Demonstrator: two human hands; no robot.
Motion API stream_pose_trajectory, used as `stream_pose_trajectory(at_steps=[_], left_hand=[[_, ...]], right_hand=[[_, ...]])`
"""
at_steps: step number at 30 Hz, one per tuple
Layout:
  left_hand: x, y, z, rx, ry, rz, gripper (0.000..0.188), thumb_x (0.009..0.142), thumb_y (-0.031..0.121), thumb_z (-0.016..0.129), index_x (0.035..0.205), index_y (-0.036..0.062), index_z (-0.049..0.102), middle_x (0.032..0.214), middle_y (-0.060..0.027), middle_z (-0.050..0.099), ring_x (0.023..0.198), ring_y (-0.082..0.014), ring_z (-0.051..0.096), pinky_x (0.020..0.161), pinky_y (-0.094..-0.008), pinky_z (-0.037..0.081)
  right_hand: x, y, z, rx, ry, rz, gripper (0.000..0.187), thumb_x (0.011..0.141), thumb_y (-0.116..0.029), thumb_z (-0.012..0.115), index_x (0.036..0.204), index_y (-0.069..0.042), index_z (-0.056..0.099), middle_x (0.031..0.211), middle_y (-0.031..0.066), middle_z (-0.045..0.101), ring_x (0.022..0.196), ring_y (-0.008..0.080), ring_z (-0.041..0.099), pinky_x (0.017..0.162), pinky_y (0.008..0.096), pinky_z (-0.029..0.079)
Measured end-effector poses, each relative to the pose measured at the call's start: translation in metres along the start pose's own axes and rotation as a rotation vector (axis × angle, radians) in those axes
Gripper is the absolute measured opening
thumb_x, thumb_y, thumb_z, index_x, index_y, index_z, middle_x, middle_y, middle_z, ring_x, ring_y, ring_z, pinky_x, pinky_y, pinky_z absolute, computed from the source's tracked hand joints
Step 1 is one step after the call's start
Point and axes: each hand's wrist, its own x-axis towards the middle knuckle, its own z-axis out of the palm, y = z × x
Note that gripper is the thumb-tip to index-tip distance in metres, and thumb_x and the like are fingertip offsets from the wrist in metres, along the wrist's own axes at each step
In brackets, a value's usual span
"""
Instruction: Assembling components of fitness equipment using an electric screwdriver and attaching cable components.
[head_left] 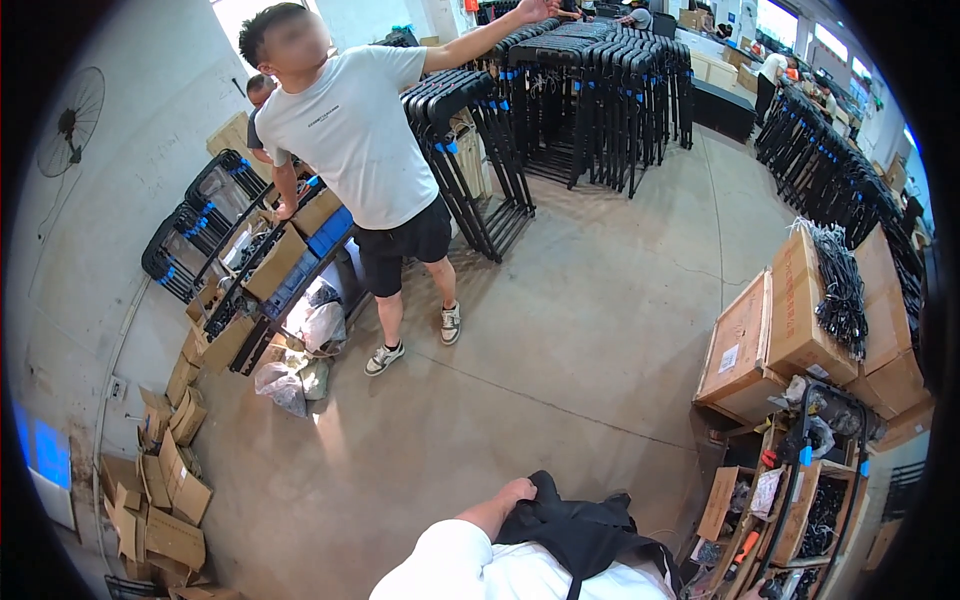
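My left hand (pixel 518 490) is closed on the edge of a black apron (pixel 580 525) at the bottom middle of the view. The cloth is bunched and spread in front of my white shirt, with straps trailing down over it. My left forearm comes out of a short white sleeve. My right hand does not show; the apron or the lower edge of the picture hides it.
Ahead, a person in a white T-shirt (pixel 355 135) stands with one arm stretched out, beside a bench of cardboard boxes (pixel 275 262). Black folding frames (pixel 600 100) stand in rows behind. At right are large cartons (pixel 735 345) and a shelf of parts (pixel 805 510); flattened cardboard (pixel 175 490) lies left.
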Motion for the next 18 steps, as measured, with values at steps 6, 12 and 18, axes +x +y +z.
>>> stream_pose_trajectory(at_steps=[6, 12, 18], left_hand=[[-0.003, 0.018, -0.003, -0.011, -0.020, 0.002, 0.046, 0.095, 0.034, 0.055, 0.130, 0.0080, 0.070, 0.139, -0.0185, 0.065, 0.129, -0.0364, 0.061, 0.110, -0.0459, 0.048], [0.001, 0.019, 0.002, -0.013, 0.002, -0.007, 0.046, 0.095, 0.035, 0.055, 0.130, 0.0080, 0.070, 0.139, -0.0187, 0.065, 0.129, -0.0365, 0.061, 0.109, -0.0450, 0.048], [0.006, 0.010, 0.004, -0.033, 0.026, 0.050, 0.045, 0.094, 0.033, 0.055, 0.125, 0.0062, 0.071, 0.134, -0.0213, 0.067, 0.126, -0.0384, 0.063, 0.107, -0.0456, 0.049]], right_hand=[[0.028, 0.024, 0.000, -0.152, 0.061, 0.004, 0.097, 0.080, -0.073, 0.075, 0.129, 0.009, 0.060, 0.121, 0.0302, 0.068, 0.104, 0.0463, 0.067, 0.090, 0.0531, 0.055], [0.020, 0.022, -0.007, -0.099, -0.032, -0.023, 0.097, 0.086, -0.072, 0.070, 0.129, 0.013, 0.056, 0.118, 0.0328, 0.067, 0.104, 0.0459, 0.066, 0.090, 0.0534, 0.055], [0.006, -0.001, -0.014, -0.183, -0.034, 0.015, 0.084, 0.091, -0.060, 0.073, 0.130, 0.012, 0.055, 0.114, 0.0292, 0.070, 0.099, 0.0443, 0.067, 0.089, 0.0530, 0.055]])
